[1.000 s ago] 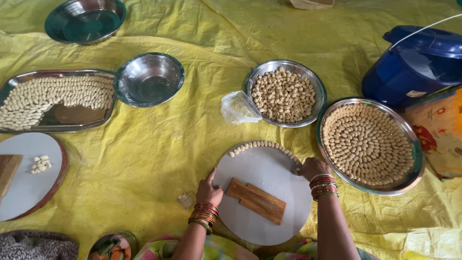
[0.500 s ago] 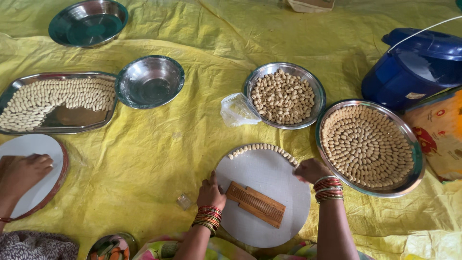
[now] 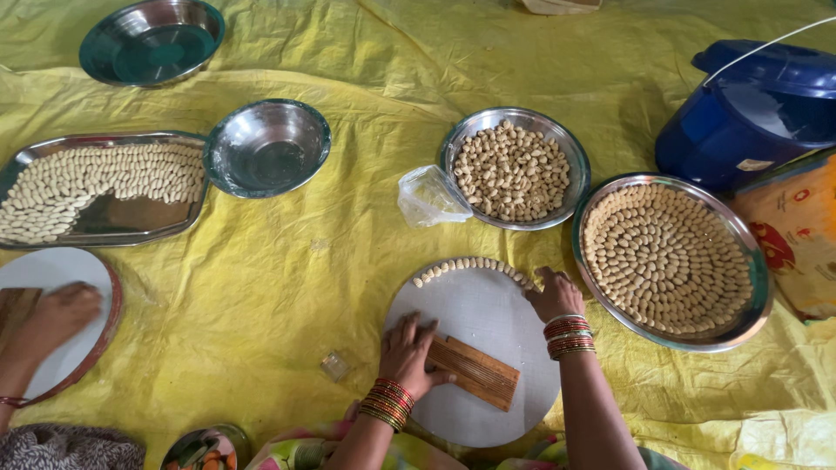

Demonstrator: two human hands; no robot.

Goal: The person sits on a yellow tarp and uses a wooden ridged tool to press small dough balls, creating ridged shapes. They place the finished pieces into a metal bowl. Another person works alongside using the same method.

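Two hands were found on one round white board [image 3: 475, 305] lying on a yellow sheet [image 3: 287, 278] spread over the floor. Our left hand [image 3: 407, 352] lay flat, fingers spread, grip released, pressing on the near end of a ridged wooden block [image 3: 475, 372] that rested on the board's lower part. Our right hand [image 3: 554, 296] sat at the board's far right edge with fingers curled; we could not tell whether that grip pinched anything. A curved row of small shaped dough pieces [image 3: 470, 266] ran along the board's far rim, ending just beside the right hand. Both wrists carried red and gold bangles [image 3: 568, 336].

To the right of the board we noted a round steel tray [image 3: 756, 287] filled with dough pieces set in rings. Beyond the board stood a steel bowl [image 3: 570, 152] heaped with loose pieces, with a crumpled clear plastic bag [image 3: 429, 197] touching its left side. Further left were an empty steel bowl [image 3: 266, 146] and a rectangular steel tray [image 3: 131, 222] partly covered in rows of pieces. A blue lidded container [image 3: 749, 113] stood at far right.

At the left edge another person's hand [image 3: 54, 318] rested on a second white board [image 3: 52, 270], well apart from ours.
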